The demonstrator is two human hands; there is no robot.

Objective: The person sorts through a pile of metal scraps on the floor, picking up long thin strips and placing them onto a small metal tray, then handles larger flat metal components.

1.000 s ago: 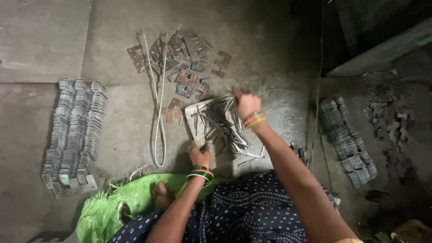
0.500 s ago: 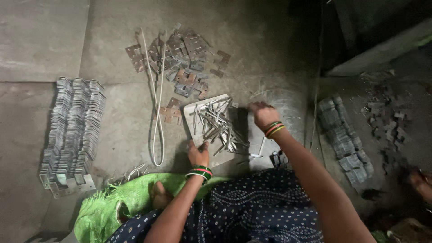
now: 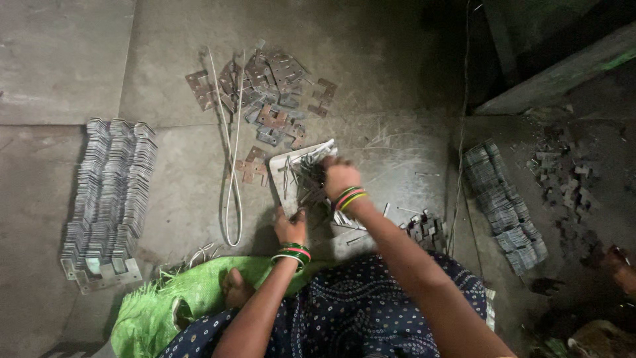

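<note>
Pale metal tray (image 3: 281,174) of thin pins (image 3: 306,180) at frame centre on concrete floor (image 3: 66,59). Right hand (image 3: 339,178) over pins, fingers curled in (grip unclear). Left hand (image 3: 290,229) at 6 o'clock pinches tray edge. Loose hinge plates (image 3: 268,93) at 12 o'clock; stacked plates (image 3: 109,192) at 9 o'clock.

It is dim. The right side is very dark, the grey floor (image 3: 79,66) on the left is lighter, edges look blurry

Grey stone floor (image 3: 59,59) with stacked metal plates (image 3: 109,192), scattered rusty hinges (image 3: 265,99), white cord (image 3: 232,172), green sack (image 3: 179,295).
</note>
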